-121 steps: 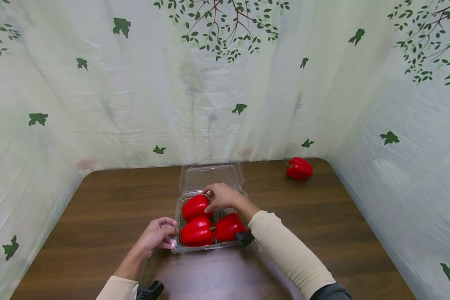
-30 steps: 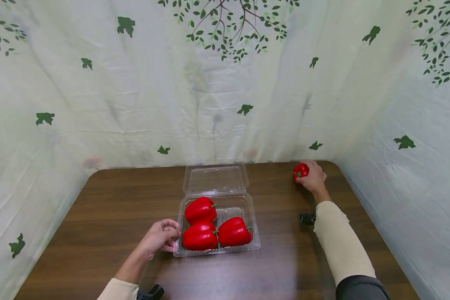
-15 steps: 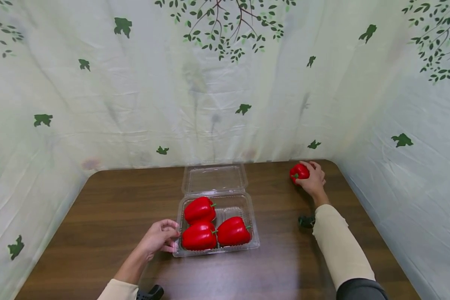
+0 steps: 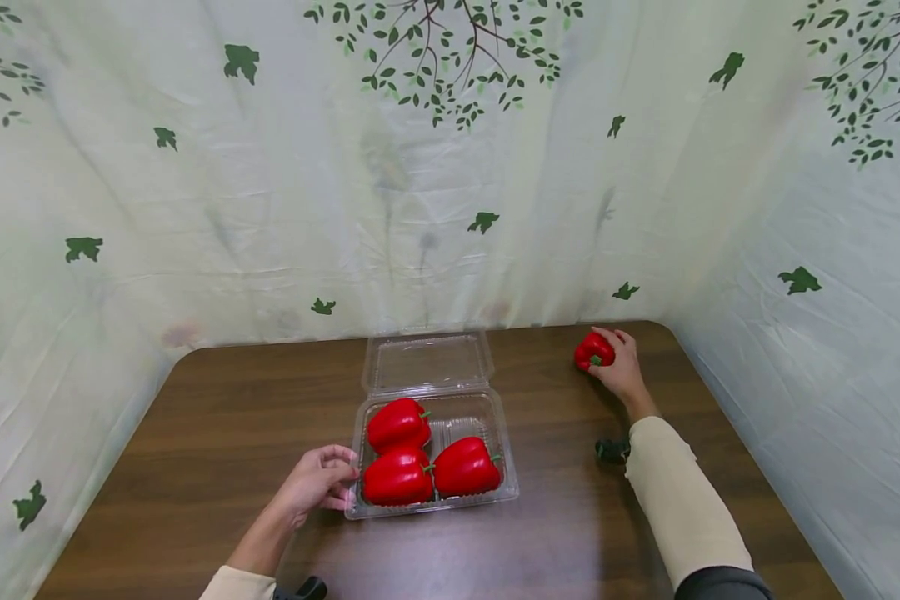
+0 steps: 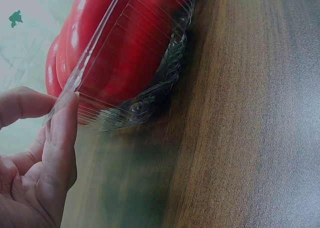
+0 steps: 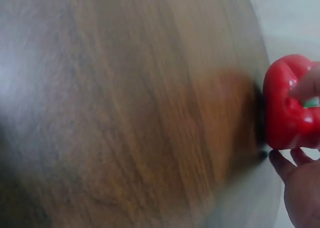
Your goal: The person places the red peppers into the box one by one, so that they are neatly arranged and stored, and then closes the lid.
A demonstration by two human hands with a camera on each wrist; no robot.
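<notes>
My right hand (image 4: 621, 367) grips a red bell pepper (image 4: 594, 352) at the table's back right, its green stem facing me. The right wrist view has the same pepper (image 6: 285, 108) at its right edge, thumb and fingers around it. My left hand (image 4: 321, 481) pinches the left rim of a clear plastic clamshell box (image 4: 461, 407). Up close in the left wrist view, thumb and finger hold the thin rim (image 5: 75, 80). Three red bell peppers lie in the box: back left (image 4: 399, 425), front left (image 4: 397, 477) and front right (image 4: 467, 467). The back right part of the box holds none.
The box's lid (image 4: 427, 363) is folded back flat toward the far table edge. The brown wooden table (image 4: 217, 433) ends at a pale curtain (image 4: 285, 208) with printed leaves, behind and on both sides. Dark devices are worn at both wrists.
Earlier my right hand was over the back-left pepper in the box. It has since reached the far-right pepper and gripped it, shifting slightly left lately. The left hand stays at the rim.
</notes>
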